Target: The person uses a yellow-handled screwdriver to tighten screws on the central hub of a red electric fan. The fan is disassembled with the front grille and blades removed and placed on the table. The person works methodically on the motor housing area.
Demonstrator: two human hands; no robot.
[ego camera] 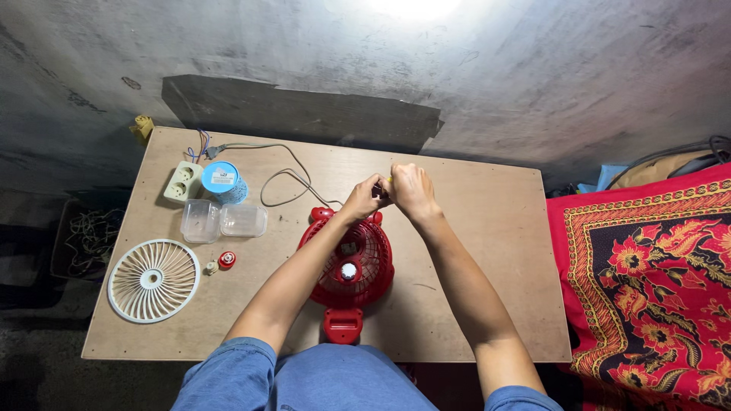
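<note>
Disassembly appeared partly done: the white front grille (153, 280) lay at lower left of the worktop (487, 228), well apart from the red fan (347, 266) at centre. Left hand (364, 199) and right hand (411, 189) were pinched together on a small yellowish part above it.

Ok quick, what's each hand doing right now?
Left hand: closed, fingers pinched at the top of the red fan.
Right hand: closed around a small yellowish thing; what it is cannot be told.

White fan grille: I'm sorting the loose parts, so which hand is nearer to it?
Left. The left hand is right of the white fan grille, above the red fan; the right hand lies farther right.
</note>
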